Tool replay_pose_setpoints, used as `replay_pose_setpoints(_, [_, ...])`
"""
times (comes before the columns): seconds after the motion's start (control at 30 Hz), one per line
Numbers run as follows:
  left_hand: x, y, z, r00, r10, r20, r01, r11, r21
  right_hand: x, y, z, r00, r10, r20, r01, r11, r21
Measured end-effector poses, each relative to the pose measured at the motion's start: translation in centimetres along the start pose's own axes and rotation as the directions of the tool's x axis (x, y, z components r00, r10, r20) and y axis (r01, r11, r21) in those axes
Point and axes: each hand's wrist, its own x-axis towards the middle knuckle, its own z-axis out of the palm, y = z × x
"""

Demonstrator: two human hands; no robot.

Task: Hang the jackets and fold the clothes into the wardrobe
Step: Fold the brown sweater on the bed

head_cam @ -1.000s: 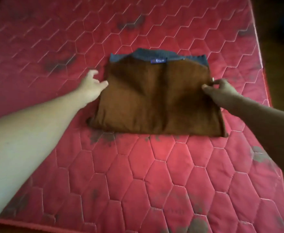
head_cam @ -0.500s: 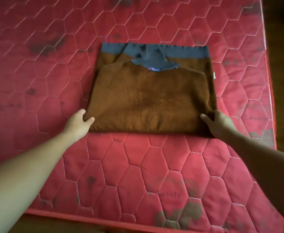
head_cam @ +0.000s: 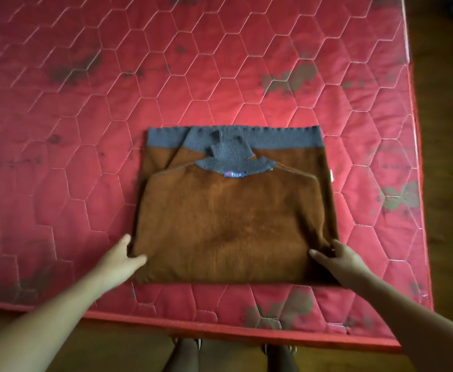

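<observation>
A: Start big. The red mattress (head_cam: 220, 76) fills the view, quilted in stitched hexagons with dark smudges scattered across the satin-like cover. Half a second ago its near edge was barely in shot; now the piped border and the brown floor (head_cam: 112, 353) below it show clearly.

B: And the brown sweater (head_cam: 230, 224)?

A: Folded into a squarish block, lying flat on the mattress near that front edge. Fuzzy rust-brown knit, with a ribbed grey-blue band along the far side and a ribbed grey-blue collar (head_cam: 236, 165) folded onto it. It sits lower in the view than before, and more of the band and collar is exposed.

B: Hands?

A: Same corners as before. The left hand (head_cam: 122, 260) clamps the near-left corner, thumb on top, fingers tucked under. The right hand (head_cam: 339, 260) pinches the near-right corner the same way. They're well apart, the sweater's width between them.

B: Smallest thing?

A: A blue label (head_cam: 235, 174) just under the collar; its lettering is too small to read.
</observation>
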Motion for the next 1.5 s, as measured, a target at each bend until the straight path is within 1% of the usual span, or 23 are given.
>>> replay_pose_setpoints(0.07, [0.5, 3.1, -0.4, 0.995, 0.075, -0.066, -0.087, 0.975, -0.203, 0.7, -1.8, -1.2, 1.0, 0.007, 0.016, -0.009, 0.989, 0.148])
replay_pose_setpoints(0.13, [2.2, 7.3, -1.5, 0.983, 0.099, -0.156, -0.154, 0.903, -0.402, 2.3, -4.9, -2.8, 1.0, -0.022, -0.007, 0.023, 0.94, 0.34])
replay_pose_setpoints(0.2, [4.5, 11.0, -2.0, 0.968, 0.139, -0.211, -0.226, 0.849, -0.478, 4.2, -8.0, -3.9, 0.997, -0.041, -0.058, 0.063, 0.882, 0.466])
replay_pose_setpoints(0.27, [6.6, 13.3, -2.2, 0.945, 0.197, -0.26, -0.289, 0.877, -0.383, 6.2, -10.6, -4.3, 0.996, -0.036, -0.085, 0.075, 0.848, 0.524])
replay_pose_setpoints(0.37, [7.5, 14.8, -2.4, 0.913, 0.278, -0.299, -0.344, 0.918, -0.198, 7.6, -13.0, -4.5, 0.993, -0.041, -0.114, 0.094, 0.86, 0.502])
replay_pose_setpoints(0.5, [6.6, 15.6, -4.3, 0.824, 0.38, -0.42, -0.478, 0.865, -0.155, 7.2, -14.8, -6.3, 0.967, -0.107, -0.231, 0.214, 0.833, 0.51])
replay_pose_setpoints(0.63, [7.7, 18.6, -8.1, 0.746, 0.386, -0.543, -0.548, 0.818, -0.171, 8.8, -18.1, -9.3, 0.913, -0.168, -0.373, 0.345, 0.805, 0.483])
replay_pose_setpoints(0.7, [9.1, 20.4, -9.2, 0.73, 0.38, -0.568, -0.556, 0.814, -0.171, 10.7, -20.0, -10.1, 0.887, -0.19, -0.42, 0.381, 0.817, 0.434])
replay_pose_setpoints(0.77, [11.0, 21.3, -9.2, 0.76, 0.382, -0.526, -0.504, 0.857, -0.106, 12.6, -20.7, -9.8, 0.885, -0.206, -0.418, 0.354, 0.881, 0.314])
replay_pose_setpoints(0.83, [12.5, 21.3, -8.1, 0.83, 0.341, -0.441, -0.385, 0.923, -0.011, 13.9, -20.3, -8.6, 0.91, -0.194, -0.365, 0.239, 0.968, 0.081])
replay_pose_setpoints(0.9, [12.9, 20.5, -6.7, 0.867, 0.256, -0.429, -0.278, 0.96, 0.011, 13.3, -19.6, -6.6, 0.887, -0.232, -0.399, 0.177, 0.969, -0.171])
replay_pose_setpoints(0.97, [12.0, 19.1, -5.0, 0.845, 0.229, -0.482, -0.253, 0.967, 0.017, 11.3, -19.3, -4.3, 0.8, -0.412, -0.437, 0.23, 0.883, -0.41])
replay_pose_setpoints(1.0, [11.3, 18.1, -4.1, 0.831, 0.231, -0.506, -0.248, 0.968, 0.034, 10.2, -19.1, -3.0, 0.754, -0.534, -0.383, 0.299, 0.798, -0.523])
replay_pose_setpoints(1.07, [9.7, 15.4, -2.1, 0.814, 0.251, -0.524, -0.243, 0.966, 0.085, 8.3, -17.8, 0.0, 0.68, -0.71, -0.185, 0.457, 0.606, -0.651])
replay_pose_setpoints(1.1, [9.1, 13.5, -1.2, 0.811, 0.278, -0.514, -0.242, 0.961, 0.138, 7.6, -16.5, 1.4, 0.682, -0.727, -0.081, 0.488, 0.535, -0.689])
replay_pose_setpoints(1.13, [8.4, 11.5, -0.4, 0.81, 0.319, -0.491, -0.241, 0.946, 0.217, 7.1, -15.3, 2.6, 0.715, -0.699, -0.005, 0.486, 0.502, -0.715])
replay_pose_setpoints(1.17, [7.8, 9.4, 0.3, 0.811, 0.362, -0.46, -0.241, 0.923, 0.3, 6.7, -14.1, 3.4, 0.756, -0.654, 0.028, 0.464, 0.505, -0.728])
replay_pose_setpoints(1.2, [7.3, 7.5, 0.8, 0.815, 0.398, -0.421, -0.246, 0.896, 0.37, 6.5, -13.1, 4.0, 0.783, -0.622, 0.021, 0.438, 0.527, -0.728])
replay_pose_setpoints(1.27, [6.3, 4.8, 1.6, 0.818, 0.428, -0.385, -0.253, 0.868, 0.426, 6.5, -12.2, 4.3, 0.801, -0.598, -0.026, 0.4, 0.568, -0.719])
replay_pose_setpoints(1.33, [5.4, 4.0, 1.9, 0.808, 0.424, -0.41, -0.251, 0.876, 0.411, 6.5, -12.7, 4.3, 0.81, -0.586, -0.022, 0.387, 0.563, -0.731])
replay_pose_setpoints(1.37, [5.0, 4.2, 1.9, 0.791, 0.42, -0.446, -0.274, 0.894, 0.356, 6.3, -13.1, 4.4, 0.806, -0.592, -0.026, 0.387, 0.559, -0.733])
replay_pose_setpoints(1.43, [4.3, 5.5, 1.3, 0.811, 0.321, -0.489, -0.315, 0.944, 0.098, 5.4, -13.8, 5.2, 0.767, -0.642, -0.006, 0.434, 0.525, -0.732])
replay_pose_setpoints(1.5, [4.7, 6.4, -0.3, 0.892, 0.196, -0.408, -0.275, 0.951, -0.144, 4.5, -14.2, 6.4, 0.734, -0.668, 0.121, 0.505, 0.418, -0.755])
